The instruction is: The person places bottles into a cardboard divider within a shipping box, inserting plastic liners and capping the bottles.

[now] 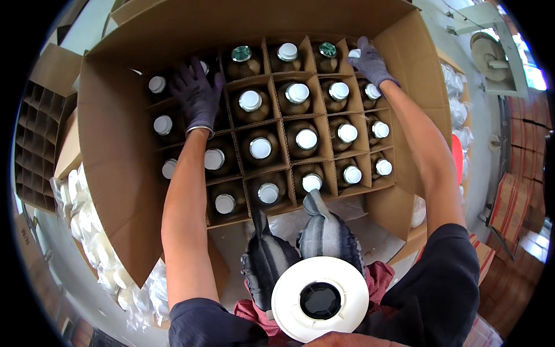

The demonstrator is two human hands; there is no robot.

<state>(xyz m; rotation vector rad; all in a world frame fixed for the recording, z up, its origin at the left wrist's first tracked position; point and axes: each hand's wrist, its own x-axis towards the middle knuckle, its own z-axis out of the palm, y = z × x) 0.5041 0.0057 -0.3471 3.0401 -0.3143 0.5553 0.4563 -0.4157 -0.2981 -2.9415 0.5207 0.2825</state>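
Your left hand (198, 95), fingers spread, overlaps a white bottle cap (204, 67) near the far-left corner of the divided carton (118, 150); your right hand (372, 62) is at the far-right corner cap (354, 53). Whether either grips, can't tell.

Bottles (306, 140) in divided carton (231, 23)

- White disc with a black faceted centre (319, 299), the landmark here
- Divided cardboard carton (55, 69), far above and left of the disc
- Clear plastic wrap around white rounded pieces (98, 243), left of the disc
- Red thing (457, 159), partly hidden, above and right of the disc
- Pale frame with a round drum (491, 58), far above and right of the disc
- Red-striped brown carton (509, 199), right of the disc and higher
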